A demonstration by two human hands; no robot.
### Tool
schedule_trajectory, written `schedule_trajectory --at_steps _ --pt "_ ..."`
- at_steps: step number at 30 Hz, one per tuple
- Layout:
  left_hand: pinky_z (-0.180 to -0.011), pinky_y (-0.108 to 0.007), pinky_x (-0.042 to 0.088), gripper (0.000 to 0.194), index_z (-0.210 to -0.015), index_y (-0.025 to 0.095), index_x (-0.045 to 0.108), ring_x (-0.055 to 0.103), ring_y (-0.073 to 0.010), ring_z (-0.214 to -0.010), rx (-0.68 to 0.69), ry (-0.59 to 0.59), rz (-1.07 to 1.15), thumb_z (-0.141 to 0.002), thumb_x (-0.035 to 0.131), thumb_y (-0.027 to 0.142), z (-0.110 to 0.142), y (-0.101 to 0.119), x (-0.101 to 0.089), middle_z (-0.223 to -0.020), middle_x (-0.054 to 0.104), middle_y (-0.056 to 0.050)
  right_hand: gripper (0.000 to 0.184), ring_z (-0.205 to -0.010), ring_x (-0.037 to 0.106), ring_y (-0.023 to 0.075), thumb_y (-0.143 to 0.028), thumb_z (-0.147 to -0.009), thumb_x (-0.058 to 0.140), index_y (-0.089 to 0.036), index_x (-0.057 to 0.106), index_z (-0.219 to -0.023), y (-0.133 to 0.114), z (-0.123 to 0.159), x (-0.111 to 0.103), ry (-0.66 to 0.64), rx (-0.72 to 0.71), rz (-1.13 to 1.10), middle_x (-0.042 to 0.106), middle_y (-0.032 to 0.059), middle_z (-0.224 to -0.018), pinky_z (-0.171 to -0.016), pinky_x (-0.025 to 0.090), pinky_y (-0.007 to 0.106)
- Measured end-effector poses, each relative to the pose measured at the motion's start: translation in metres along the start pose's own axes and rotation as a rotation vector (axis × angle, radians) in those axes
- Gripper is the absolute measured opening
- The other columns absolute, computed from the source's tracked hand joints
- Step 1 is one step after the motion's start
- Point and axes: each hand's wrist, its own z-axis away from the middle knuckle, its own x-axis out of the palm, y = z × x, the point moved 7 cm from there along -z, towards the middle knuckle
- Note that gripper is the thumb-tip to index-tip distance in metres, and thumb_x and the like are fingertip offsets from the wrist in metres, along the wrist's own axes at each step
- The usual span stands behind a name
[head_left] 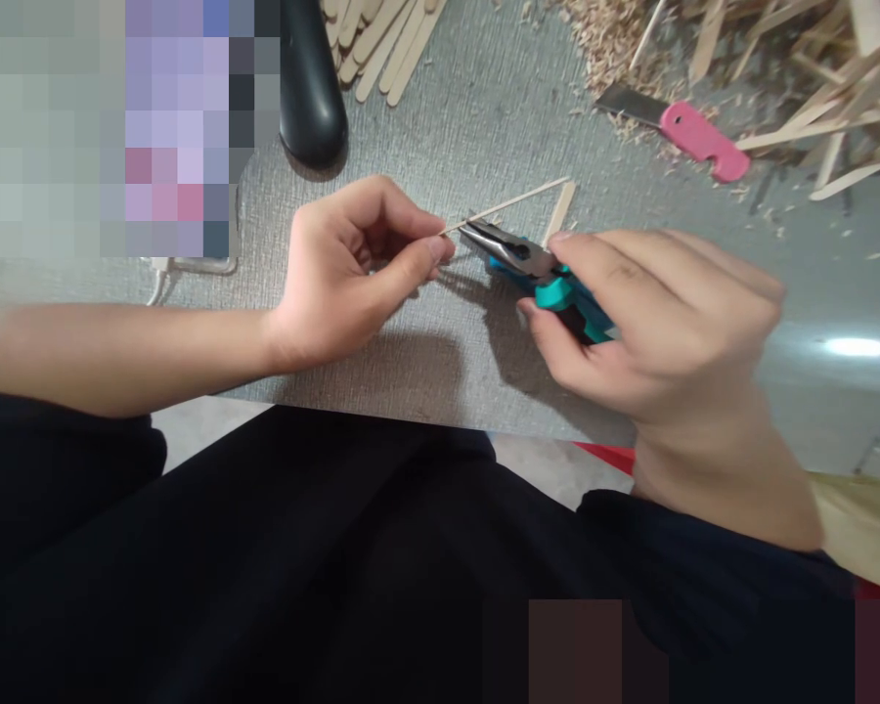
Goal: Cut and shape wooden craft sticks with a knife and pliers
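Between thumb and fingertips my left hand (367, 264) pinches one end of a thin wooden stick (517, 202), which slants up to the right. My right hand (652, 313) is wrapped round pliers (517, 252) with teal and dark handles. The tips of the pliers' jaws meet the stick close to my left fingertips; whether they grip it I cannot tell. Just behind the pliers a short flat wooden piece (560, 210) shows, its lower end hidden by my right hand.
Several flat craft sticks (388, 44) lie at the back beside a black rounded object (314, 88). A pink-handled knife (704, 142) rests, blade out, by wood shavings (608, 49) and split strips (843, 88). A white cable (159, 279) is at left; the table's front edge runs below my hands.
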Motion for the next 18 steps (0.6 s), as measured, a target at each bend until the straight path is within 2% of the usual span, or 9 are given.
schedule_trajectory --at_steps 6,8,13,16,18 --pt "-0.066 -0.026 0.066 0.029 -0.087 0.02 0.075 0.082 -0.0139 -0.072 -0.083 0.023 0.051 -0.088 0.104 0.023 0.0011 -0.004 -0.0002 -0.078 0.084 0.0 0.042 -0.101 0.087 0.0326 -0.02 -0.105 0.075 -0.029 0.076 -0.146 -0.0028 0.0015 0.0054 -0.133 0.145 -0.045 0.089 0.007 -0.115 -0.087 0.071 0.046" --pt "-0.069 -0.025 0.069 0.028 -0.088 0.019 0.075 0.085 -0.0134 -0.075 -0.134 0.037 0.055 -0.091 0.102 0.024 0.0022 -0.0071 -0.0005 -0.083 0.086 0.0 0.04 -0.101 0.088 0.0321 -0.021 -0.106 0.074 -0.029 0.077 -0.144 -0.0047 0.0016 0.0059 -0.126 0.17 -0.046 0.089 0.0065 -0.114 -0.086 0.071 0.045" --pt "-0.075 -0.026 0.075 0.035 -0.089 0.02 0.073 0.087 -0.0129 -0.078 -0.21 0.044 0.091 -0.089 0.106 0.032 0.0037 -0.0087 0.0001 -0.088 0.089 0.001 0.029 -0.097 0.089 0.0309 -0.021 -0.107 0.074 -0.02 0.08 -0.135 -0.0086 0.0008 0.006 -0.079 0.153 -0.046 0.09 0.0096 -0.112 -0.082 0.07 0.041" --pt "-0.072 -0.026 0.074 0.037 -0.088 0.02 0.074 0.087 -0.0152 -0.078 -0.237 0.04 0.065 -0.088 0.107 0.036 0.0051 -0.007 -0.0003 -0.09 0.09 -0.002 0.041 -0.102 0.088 0.0323 -0.021 -0.105 0.076 -0.024 0.078 -0.146 -0.0064 0.0036 0.0072 -0.093 0.174 -0.069 0.09 0.0098 -0.117 -0.087 0.071 0.044" --pt "-0.071 -0.026 0.073 0.039 -0.087 0.02 0.075 0.087 -0.0157 -0.077 -0.234 -0.005 0.073 -0.089 0.106 0.043 0.0061 -0.0058 0.0022 -0.092 0.091 -0.005 0.048 -0.106 0.088 0.0328 -0.022 -0.106 0.075 -0.029 0.075 -0.153 -0.0039 0.0062 0.0086 -0.114 0.199 -0.072 0.089 0.0089 -0.121 -0.089 0.071 0.046"
